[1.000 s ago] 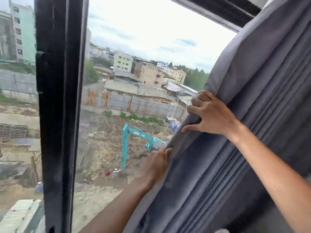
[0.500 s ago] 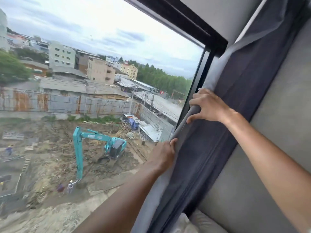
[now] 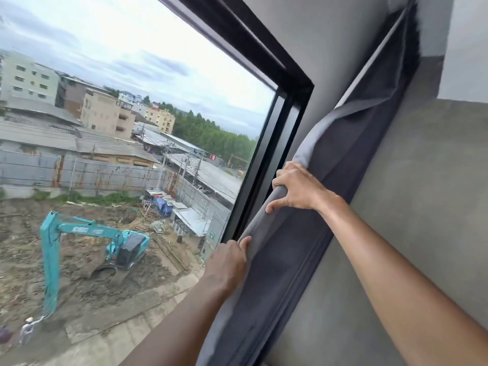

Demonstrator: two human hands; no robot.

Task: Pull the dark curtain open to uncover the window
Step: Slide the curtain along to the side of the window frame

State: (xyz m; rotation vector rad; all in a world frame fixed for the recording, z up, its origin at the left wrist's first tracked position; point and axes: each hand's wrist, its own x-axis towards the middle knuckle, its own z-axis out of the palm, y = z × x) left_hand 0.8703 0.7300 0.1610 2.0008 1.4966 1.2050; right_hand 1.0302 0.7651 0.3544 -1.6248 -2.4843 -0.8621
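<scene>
Dark grey fabric curtain (image 3: pixel 327 212) bunched just right of black window frame (image 3: pixel 285 107), both left hand (image 3: pixel 229 262) and right hand (image 3: pixel 297 190) clenched on its pale leading edge; risk: springing back over glass if released early.

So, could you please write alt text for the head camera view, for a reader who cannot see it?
Two bare hands hold the leading edge of a dark curtain bunched against a grey wall, the right hand above the left hand. The black-framed window stands almost fully uncovered, showing a teal excavator on a muddy construction site, buildings and trees.
</scene>
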